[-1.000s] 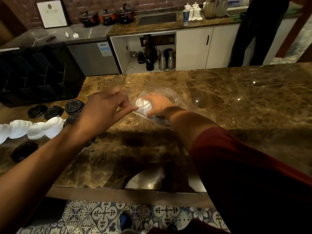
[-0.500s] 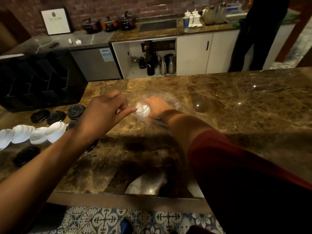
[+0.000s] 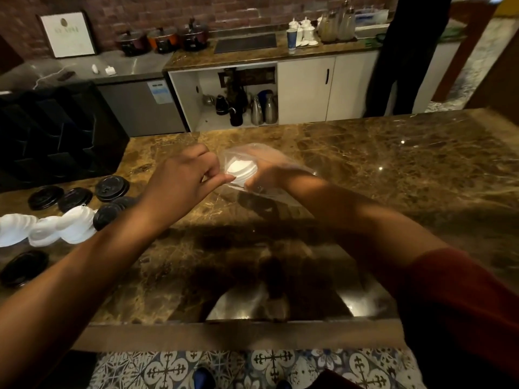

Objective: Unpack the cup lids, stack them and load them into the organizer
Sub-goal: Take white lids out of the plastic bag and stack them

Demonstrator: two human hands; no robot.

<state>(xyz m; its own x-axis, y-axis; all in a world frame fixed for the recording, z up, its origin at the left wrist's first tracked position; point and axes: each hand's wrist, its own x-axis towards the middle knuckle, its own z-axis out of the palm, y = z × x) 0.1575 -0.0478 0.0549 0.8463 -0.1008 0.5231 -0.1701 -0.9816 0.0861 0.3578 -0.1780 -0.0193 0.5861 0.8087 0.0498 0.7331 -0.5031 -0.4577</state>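
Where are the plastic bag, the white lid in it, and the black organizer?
plastic bag [image 3: 269, 155]: head view, its clear upper side.
white lid [image 3: 238, 168]: head view, its top face.
black organizer [image 3: 56, 136]: head view, its front dividers.

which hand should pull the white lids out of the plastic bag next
Probably the left hand: its fingertips already meet the exposed end of the white lids at the bag's open mouth. The right hand grips the plastic bag around them, so it suits holding the bag steady.
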